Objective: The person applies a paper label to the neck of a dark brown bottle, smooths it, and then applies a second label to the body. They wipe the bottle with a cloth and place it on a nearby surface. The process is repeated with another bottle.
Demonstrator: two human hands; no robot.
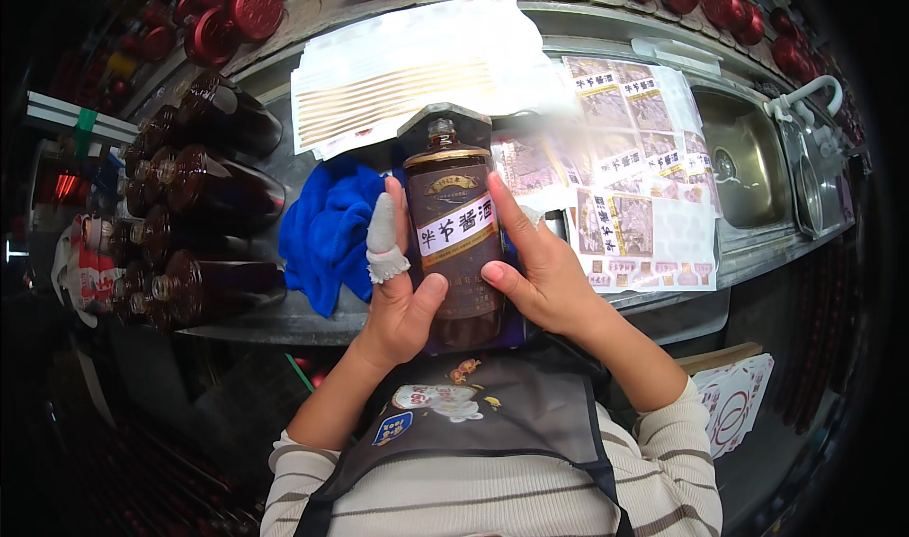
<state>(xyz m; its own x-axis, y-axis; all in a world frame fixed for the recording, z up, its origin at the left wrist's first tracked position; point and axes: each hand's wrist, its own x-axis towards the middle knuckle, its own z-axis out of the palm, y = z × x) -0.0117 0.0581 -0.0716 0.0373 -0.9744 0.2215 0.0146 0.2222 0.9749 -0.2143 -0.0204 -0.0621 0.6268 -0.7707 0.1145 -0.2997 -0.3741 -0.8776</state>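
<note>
A dark brown glass bottle (465, 324) lies in front of me, its uncapped neck pointing away. A label with writing and a slanted white band covers its face. My left hand (401, 288) rests along the bottle's left side, with a whitish cover on one finger. From the right, my right hand (540, 267) touches the bottle with its thumb and fingertips; a whitish cover partly shows on one finger. Both hands hold the bottle between them. A crumpled blue cloth (330, 231) lies left of my left hand. Printed label sheets (646, 217) are spread at the right.
Several dark bottles (227, 189) lie at the left of the metal counter (319, 327). Behind the bottle is a stack of white sheets (419, 54). A sink (746, 175) with a white faucet (817, 89) is at the far right. Red-topped containers (256, 9) line the back.
</note>
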